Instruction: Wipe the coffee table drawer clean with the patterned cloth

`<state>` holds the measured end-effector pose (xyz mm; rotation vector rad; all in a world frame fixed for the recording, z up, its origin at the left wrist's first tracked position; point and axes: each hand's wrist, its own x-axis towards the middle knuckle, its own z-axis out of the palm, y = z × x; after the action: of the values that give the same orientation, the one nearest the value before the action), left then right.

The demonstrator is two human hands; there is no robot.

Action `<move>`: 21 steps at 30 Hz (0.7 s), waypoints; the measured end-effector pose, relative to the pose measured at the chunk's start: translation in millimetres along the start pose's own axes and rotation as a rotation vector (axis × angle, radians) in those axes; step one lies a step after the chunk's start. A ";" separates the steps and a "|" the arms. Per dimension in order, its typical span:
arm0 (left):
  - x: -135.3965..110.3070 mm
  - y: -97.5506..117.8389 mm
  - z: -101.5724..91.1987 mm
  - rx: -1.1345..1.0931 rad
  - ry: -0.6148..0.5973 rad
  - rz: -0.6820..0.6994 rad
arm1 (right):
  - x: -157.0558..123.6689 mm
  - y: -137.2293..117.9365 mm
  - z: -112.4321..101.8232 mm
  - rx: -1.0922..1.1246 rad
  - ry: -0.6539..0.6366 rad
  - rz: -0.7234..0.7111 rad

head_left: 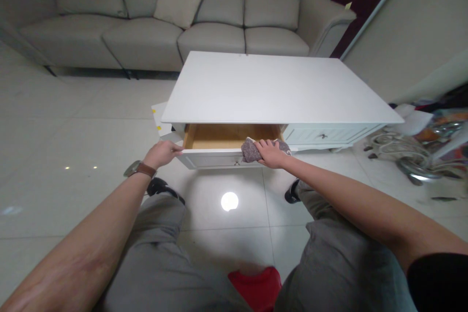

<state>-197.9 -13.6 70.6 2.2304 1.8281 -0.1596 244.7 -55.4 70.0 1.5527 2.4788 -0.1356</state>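
A white coffee table (278, 90) stands in front of me with its left drawer (208, 160) pulled out, showing a bare wooden inside. My left hand (163, 154) grips the left end of the drawer front, its fingers closed on the corner. A grey-brown cleaning cloth (250, 151) lies bunched over the top edge of the drawer front, towards its right end. My right hand (271, 153) is on the cloth, fingers curled over it and pressing it against the edge. The right drawer (329, 135) is closed.
A grey sofa (146, 44) with a cushion (178, 1) runs behind the table. Cables and assorted items (413, 151) lie on the floor at the right. A red object (258, 288) sits low between my legs. A white box-like item (160, 117) stands beside the table's left end.
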 end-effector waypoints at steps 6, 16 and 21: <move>1.1 -2.2 1.6 -0.003 -0.001 0.001 | -0.4 -0.2 -0.2 0.000 0.002 -0.004; 0.7 -1.6 1.2 -0.027 0.001 -0.003 | -0.6 -0.5 -1.9 0.000 -0.007 0.001; 0.0 -0.1 -0.3 -0.049 0.003 -0.015 | -0.4 0.2 -0.4 -0.008 0.006 -0.006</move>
<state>-198.0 -13.5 70.9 2.1851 1.8304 -0.1127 245.0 -55.5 70.5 1.5444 2.4859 -0.1221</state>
